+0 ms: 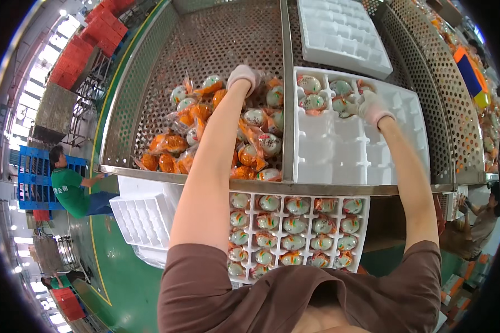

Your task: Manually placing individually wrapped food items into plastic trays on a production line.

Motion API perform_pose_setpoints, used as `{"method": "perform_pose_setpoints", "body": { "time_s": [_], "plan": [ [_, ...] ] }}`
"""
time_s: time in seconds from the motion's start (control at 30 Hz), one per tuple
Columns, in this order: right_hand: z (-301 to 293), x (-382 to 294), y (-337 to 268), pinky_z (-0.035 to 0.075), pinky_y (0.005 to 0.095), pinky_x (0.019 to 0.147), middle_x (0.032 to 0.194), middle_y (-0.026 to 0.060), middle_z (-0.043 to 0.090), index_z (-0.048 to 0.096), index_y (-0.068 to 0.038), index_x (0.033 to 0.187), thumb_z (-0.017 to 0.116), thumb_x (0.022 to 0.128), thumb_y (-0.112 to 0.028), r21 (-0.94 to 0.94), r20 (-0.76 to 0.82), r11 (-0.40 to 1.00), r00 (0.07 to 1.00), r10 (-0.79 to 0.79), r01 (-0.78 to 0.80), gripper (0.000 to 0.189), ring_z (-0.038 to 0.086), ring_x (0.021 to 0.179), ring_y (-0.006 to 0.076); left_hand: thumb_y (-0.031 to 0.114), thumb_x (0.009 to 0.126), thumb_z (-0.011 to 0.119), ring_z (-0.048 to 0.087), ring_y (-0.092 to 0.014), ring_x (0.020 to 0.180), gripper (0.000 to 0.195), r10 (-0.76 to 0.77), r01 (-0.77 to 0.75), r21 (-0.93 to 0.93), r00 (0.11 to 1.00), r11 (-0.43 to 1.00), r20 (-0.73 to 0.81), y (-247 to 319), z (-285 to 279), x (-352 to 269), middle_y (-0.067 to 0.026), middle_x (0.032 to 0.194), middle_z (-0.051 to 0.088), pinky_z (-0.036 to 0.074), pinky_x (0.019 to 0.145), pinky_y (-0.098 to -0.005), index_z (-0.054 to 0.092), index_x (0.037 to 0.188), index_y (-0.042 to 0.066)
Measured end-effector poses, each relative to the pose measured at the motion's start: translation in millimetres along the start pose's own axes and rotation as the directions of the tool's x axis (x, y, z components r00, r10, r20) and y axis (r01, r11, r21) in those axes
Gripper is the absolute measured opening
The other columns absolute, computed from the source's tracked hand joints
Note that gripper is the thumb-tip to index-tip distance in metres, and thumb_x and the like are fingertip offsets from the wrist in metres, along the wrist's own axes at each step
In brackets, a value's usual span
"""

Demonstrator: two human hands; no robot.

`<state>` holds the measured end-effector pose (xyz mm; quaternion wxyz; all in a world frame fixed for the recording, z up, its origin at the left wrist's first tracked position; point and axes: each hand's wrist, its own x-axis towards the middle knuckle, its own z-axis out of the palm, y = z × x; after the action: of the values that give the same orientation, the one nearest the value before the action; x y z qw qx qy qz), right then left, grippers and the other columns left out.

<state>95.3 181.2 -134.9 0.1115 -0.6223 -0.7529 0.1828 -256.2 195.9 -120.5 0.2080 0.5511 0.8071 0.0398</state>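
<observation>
My left hand (242,79), in a white glove, reaches into the far part of a pile of film-wrapped eggs (256,117). Its fingers are turned away, and whether they grip an egg is hidden. In the white foam tray (316,145), my gloved right hand (373,107) is at the back rows. Its fingertips touch a wrapped egg (341,106) in a pocket, and another egg (364,86) shows just beyond the fingers. I cannot tell whether it grips either. Several pale eggs (309,84) with orange film sit in pockets left of this hand.
A metal divider (288,125) parts the perforated steel bin (229,37). Another foam tray (346,37) lies behind. Below the front rail (316,189) stands a tray of wrapped eggs (293,224). Foam trays (143,218) stand at left, near a person in green (73,187).
</observation>
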Motion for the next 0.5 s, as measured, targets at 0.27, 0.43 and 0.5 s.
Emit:
{"method": "perform_pose_setpoints", "body": {
  "time_s": [0.27, 0.43, 0.5],
  "plan": [
    [-52.2, -30.7, -93.0, 0.048, 0.033, 0.079, 0.109, 0.0185, 0.061, 0.055, 0.001, 0.112, 0.067, 0.08, -0.029, 0.545, -0.262, 0.758, 0.932, -0.251, 0.358, 0.046, 0.06, 0.096, 0.0241, 0.008, 0.085, 0.059, 0.059, -0.026, 0.096, 0.023, 0.295, -0.062, -0.971, 0.947, -0.229, -0.13, 5.4, -57.8, -83.7, -0.0097, 0.101, 0.059, 0.051, 0.082, -0.0472, 0.053, 0.108, 0.007],
    [-30.2, -51.8, -166.7, 0.047, 0.0352, 0.085, 0.114, 0.0187, 0.058, 0.044, 0.002, 0.125, 0.065, 0.083, -0.024, 0.872, -0.198, 0.356, 0.908, -0.37, 0.336, 0.054, 0.059, 0.1, 0.0301, 0.019, 0.09, 0.055, 0.058, -0.023, 0.098, 0.022, 0.468, 0.203, -0.832, 0.88, -0.517, -0.076, 55.7, -42.8, -139.5, -0.0092, 0.103, 0.059, 0.049, 0.087, -0.0411, 0.054, 0.108, 0.006],
    [-26.3, -63.9, -169.8, 0.046, 0.0371, 0.088, 0.116, 0.0199, 0.055, 0.045, 0.003, 0.123, 0.065, 0.082, -0.021, 0.597, -0.475, 0.545, 0.807, -0.351, 0.589, 0.052, 0.055, 0.104, 0.0349, 0.032, 0.091, 0.053, 0.059, -0.023, 0.093, 0.026, 0.5, 0.12, -0.876, 0.853, -0.467, -0.15, 64.5, -38.3, -144.7, -0.0088, 0.098, 0.062, 0.05, 0.084, -0.0382, 0.057, 0.099, 0.007]
  ]
}}
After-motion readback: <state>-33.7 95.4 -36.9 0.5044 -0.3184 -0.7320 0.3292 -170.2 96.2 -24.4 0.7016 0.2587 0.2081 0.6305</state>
